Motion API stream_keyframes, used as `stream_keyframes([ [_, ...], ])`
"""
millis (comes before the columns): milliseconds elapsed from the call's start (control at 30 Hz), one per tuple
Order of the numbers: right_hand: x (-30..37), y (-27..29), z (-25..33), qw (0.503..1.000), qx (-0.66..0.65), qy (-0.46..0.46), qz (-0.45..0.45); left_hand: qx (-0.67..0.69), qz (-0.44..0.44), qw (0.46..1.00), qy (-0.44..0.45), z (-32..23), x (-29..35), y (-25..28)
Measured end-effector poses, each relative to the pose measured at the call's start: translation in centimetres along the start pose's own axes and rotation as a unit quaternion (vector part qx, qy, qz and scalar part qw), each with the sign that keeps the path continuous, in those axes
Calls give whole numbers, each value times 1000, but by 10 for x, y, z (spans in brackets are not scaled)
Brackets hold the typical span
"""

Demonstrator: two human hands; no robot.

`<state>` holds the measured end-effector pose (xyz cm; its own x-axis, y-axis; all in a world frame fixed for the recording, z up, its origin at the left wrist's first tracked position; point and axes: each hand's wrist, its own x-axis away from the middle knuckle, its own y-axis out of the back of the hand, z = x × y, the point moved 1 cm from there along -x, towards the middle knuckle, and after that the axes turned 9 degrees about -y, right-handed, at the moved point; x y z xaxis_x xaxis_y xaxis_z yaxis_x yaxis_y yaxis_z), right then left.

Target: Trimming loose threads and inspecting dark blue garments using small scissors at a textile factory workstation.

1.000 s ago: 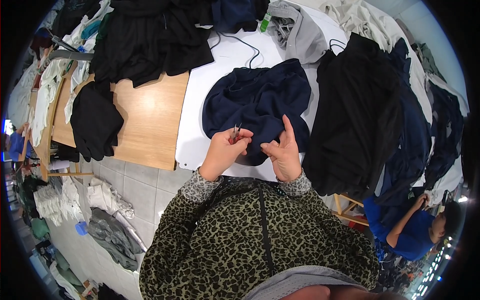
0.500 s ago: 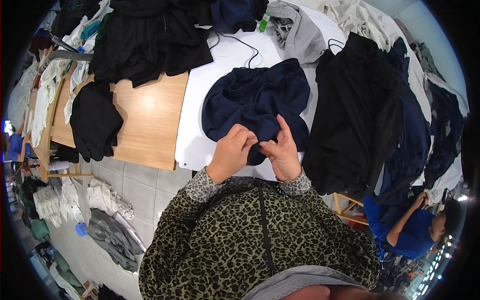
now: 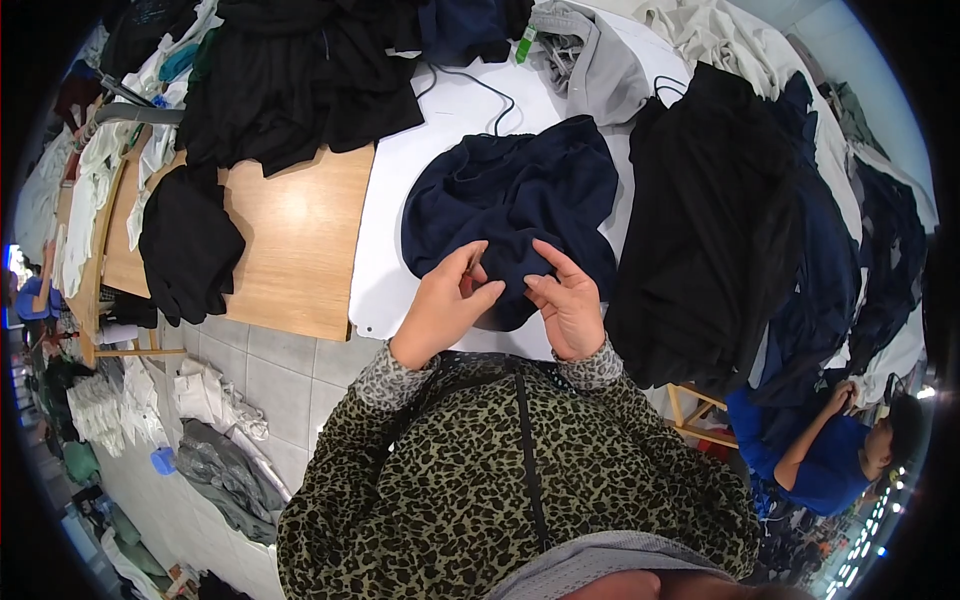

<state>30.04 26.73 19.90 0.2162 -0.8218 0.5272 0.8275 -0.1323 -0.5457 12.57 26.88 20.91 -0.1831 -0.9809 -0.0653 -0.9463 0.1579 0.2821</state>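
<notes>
A crumpled navy blue garment (image 3: 540, 185) lies on the white board in front of me. My left hand (image 3: 440, 305) is over its near left edge, thumb and index finger apart, with nothing visible between them. Close by on the other side, my right hand (image 3: 573, 310) is at the near right part of the cloth. Its index finger points up and away from the thumb, and I see nothing held there. A gap of navy cloth shows between the two hands.
The white board (image 3: 385, 235) rests beside a wooden tabletop (image 3: 290, 240). Black garments (image 3: 300, 90) pile at the far left, and another black garment (image 3: 190, 245) hangs over the near edge. Grey cloth (image 3: 605, 75) and a black stack (image 3: 715, 230) stand right. A co-worker in blue (image 3: 820, 460) is at the right.
My hands have moved apart from where their fingertips met. The left hand's fingers have spread from a pinch. The navy garment has barely shifted.
</notes>
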Motion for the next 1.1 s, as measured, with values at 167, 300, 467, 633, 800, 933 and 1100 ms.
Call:
stream_keyframes([
  [167,-3,3,7,998,26,-35,40,-10,102,994,-42,-9,2,16],
  [300,-10,5,19,988,78,-100,93,-49,133,989,-48,-10,-2,23],
  [467,-13,7,22,984,100,-106,107,-97,149,982,-56,-15,-4,23],
  [633,-13,6,21,984,101,-108,99,-106,151,981,-59,-13,-3,22],
  [800,-13,8,22,985,101,-103,99,-110,155,980,-61,-13,-5,21],
  [933,-14,8,22,984,106,-104,101,-116,157,979,-65,-14,-6,20],
  [1100,-14,8,22,985,106,-102,94,-134,157,976,-70,-13,-6,20],
])
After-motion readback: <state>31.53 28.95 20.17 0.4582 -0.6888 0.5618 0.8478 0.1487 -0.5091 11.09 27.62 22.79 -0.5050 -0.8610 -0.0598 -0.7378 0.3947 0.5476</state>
